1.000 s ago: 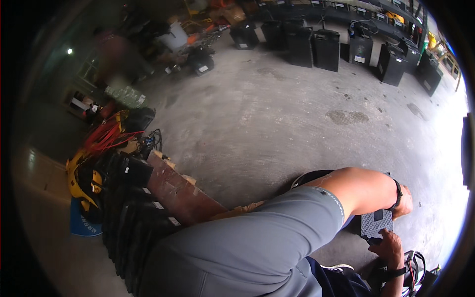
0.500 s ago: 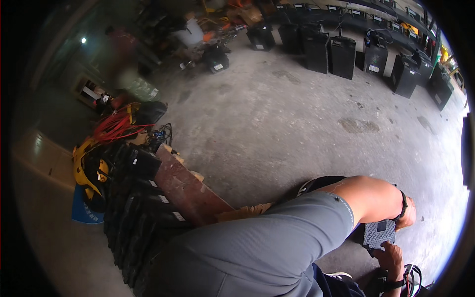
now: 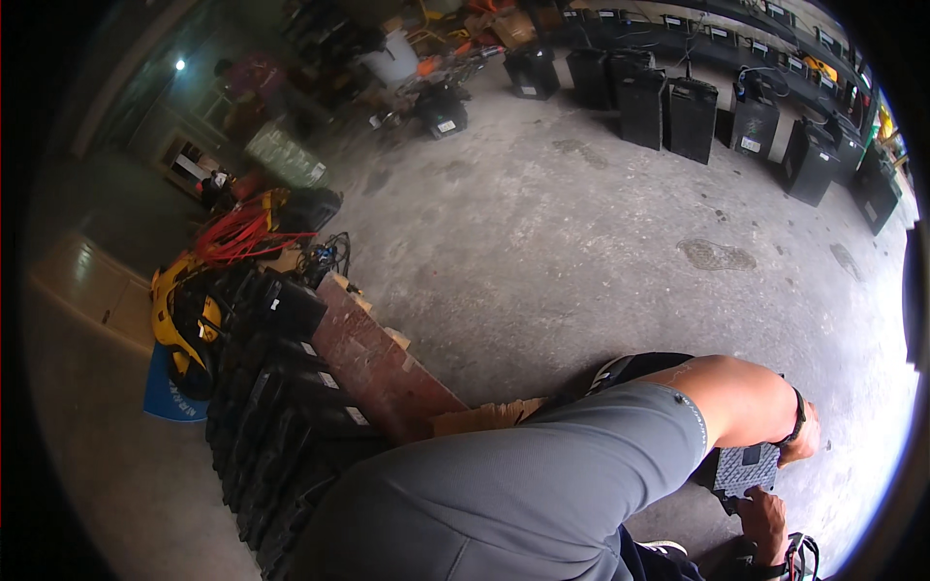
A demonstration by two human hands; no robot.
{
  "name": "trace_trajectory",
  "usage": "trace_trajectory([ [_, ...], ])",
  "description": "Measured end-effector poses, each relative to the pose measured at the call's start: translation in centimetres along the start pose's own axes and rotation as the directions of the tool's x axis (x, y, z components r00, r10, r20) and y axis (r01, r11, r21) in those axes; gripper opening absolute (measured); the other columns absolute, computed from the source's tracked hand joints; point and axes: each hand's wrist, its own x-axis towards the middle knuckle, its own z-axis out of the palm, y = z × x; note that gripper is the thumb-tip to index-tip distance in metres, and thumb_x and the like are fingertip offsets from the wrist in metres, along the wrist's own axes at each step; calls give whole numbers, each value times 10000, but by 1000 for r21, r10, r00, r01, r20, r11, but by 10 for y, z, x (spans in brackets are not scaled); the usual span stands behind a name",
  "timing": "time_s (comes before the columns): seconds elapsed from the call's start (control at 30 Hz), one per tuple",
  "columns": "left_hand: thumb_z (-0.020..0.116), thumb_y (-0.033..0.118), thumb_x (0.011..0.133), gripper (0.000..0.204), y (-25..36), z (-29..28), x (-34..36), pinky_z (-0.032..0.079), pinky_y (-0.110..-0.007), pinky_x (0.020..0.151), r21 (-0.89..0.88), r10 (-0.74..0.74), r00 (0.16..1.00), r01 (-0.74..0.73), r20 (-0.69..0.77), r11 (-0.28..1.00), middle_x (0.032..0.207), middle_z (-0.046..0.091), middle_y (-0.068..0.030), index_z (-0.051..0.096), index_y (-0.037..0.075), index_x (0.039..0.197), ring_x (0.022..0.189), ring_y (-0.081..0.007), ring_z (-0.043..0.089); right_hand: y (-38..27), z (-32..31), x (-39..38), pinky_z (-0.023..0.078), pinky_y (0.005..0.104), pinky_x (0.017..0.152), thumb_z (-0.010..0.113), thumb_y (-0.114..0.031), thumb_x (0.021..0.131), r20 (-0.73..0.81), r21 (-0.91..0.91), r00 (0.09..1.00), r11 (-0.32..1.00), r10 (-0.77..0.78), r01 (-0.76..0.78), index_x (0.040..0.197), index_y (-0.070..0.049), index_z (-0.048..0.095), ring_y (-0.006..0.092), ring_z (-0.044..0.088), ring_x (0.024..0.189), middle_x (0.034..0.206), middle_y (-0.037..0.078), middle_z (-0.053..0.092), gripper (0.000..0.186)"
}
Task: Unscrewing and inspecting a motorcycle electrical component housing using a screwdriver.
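Note:
A dark grey box [image 3: 728,473] with a textured, ridged top and a small dark square panel lies low at the right. My left arm, in a grey sleeve, reaches across to it. At its far right corner is my left hand [image 3: 806,438], with a black band at the wrist and fingers curled down against the edge. My right hand [image 3: 765,518] is at the near edge, its fingers bent and pinched together there. Whatever lies between those fingertips is too small to make out. Beside the right wrist, a bundle of cables [image 3: 802,557] shows at the lower edge.
Black cases [image 3: 320,387] stand in a tight row at the left, beside a reddish-brown board [image 3: 383,363]. Red cable [image 3: 247,232] and yellow gear [image 3: 174,300] lie beyond. Several black battery-like boxes [image 3: 693,121] line the far right. A person [image 3: 257,82] is at the back left.
The view has shifted slightly, so the surroundings sit a little further right and lower. Both hands remain at the box's edges, with little movement relative to it.

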Motion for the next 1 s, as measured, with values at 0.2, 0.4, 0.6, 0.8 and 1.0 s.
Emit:
trace_trajectory([
  [0.2, 805, 452, 699, 455, -8, 11, 14, 531, -393, 851, 24, 129, 991, -129, -29, 991, 1067, 716, -16, 751, 145, 1030, 1046, -255, 642, 1, 3, -11, 495, 485, 667, 731, -181, 637, -312, 126, 949, 989, -39, 81, 1022, -55, 618, 406, 620, 730, 830, 170, 632, 420],
  [0.4, 798, 473, 708, 428, -1, 4, 11, 519, -410, 847, 6, -26, 1000, 26, 0, 1000, 1053, 717, 6, 754, 212, 1044, 1062, -241, 633, 19, 14, 7, 487, 487, 709, 730, -185, 678, -40, -240, 950, 926, -310, 292, 985, -41, 604, 420, 618, 769, 844, 192, 639, 362],
  [0.6, 784, 480, 726, 449, -6, 0, 13, 498, -450, 879, -28, 68, 997, -67, 42, 997, 1071, 714, -1, 743, 218, 1088, 1096, -239, 617, -11, -6, -8, 485, 490, 672, 688, -184, 740, -292, 89, 956, 996, 12, 15, 979, -33, 593, 413, 624, 760, 787, 215, 642, 298],
  [0.8, 770, 480, 739, 438, -2, 0, 11, 497, -450, 881, -20, 51, 997, -50, 55, 999, 1082, 710, 5, 741, 224, 1093, 1093, -240, 618, 70, 56, -2, 360, 410, 977, 530, -252, 919, 54, 344, 997, 936, 63, -78, 1308, -59, 401, 297, 452, 1157, 1252, 152, 428, 452],
  [1.0, 761, 476, 749, 424, -5, 1, -1, 495, -451, 883, -61, -25, 999, 27, 37, 998, 1098, 706, 12, 739, 232, 1096, 1090, -236, 618, 85, 78, 1, 487, 418, 962, 523, -195, 954, 1, -111, 970, 964, -242, 240, 1360, -36, 500, 325, 599, 1138, 1249, 195, 609, 436],
])
